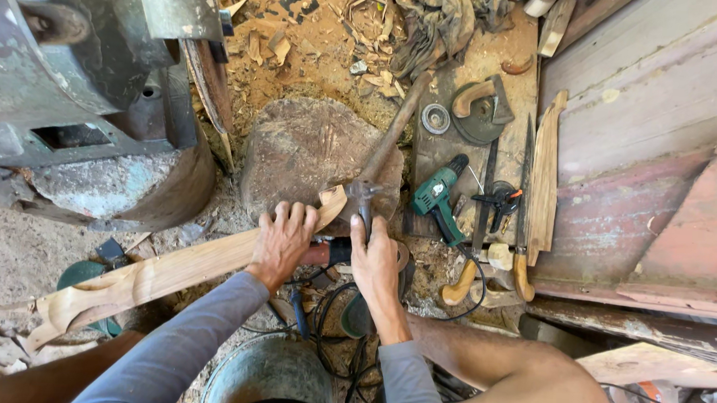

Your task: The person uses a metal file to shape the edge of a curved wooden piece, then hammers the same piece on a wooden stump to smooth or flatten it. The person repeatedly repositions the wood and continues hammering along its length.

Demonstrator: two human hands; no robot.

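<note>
My left hand presses down on a long carved wooden piece that runs from the lower left up to a round wood stump. My right hand grips a power tool with a dark body and a metal head, held at the tip of the wooden piece beside the stump. A cable trails from the tool toward my lap.
A long-handled hammer lies across the stump. A green drill, saws, clamps and a flat wood slat lie to the right. Heavy grey machinery stands at the left. A metal bucket sits between my knees. Wood shavings cover the ground.
</note>
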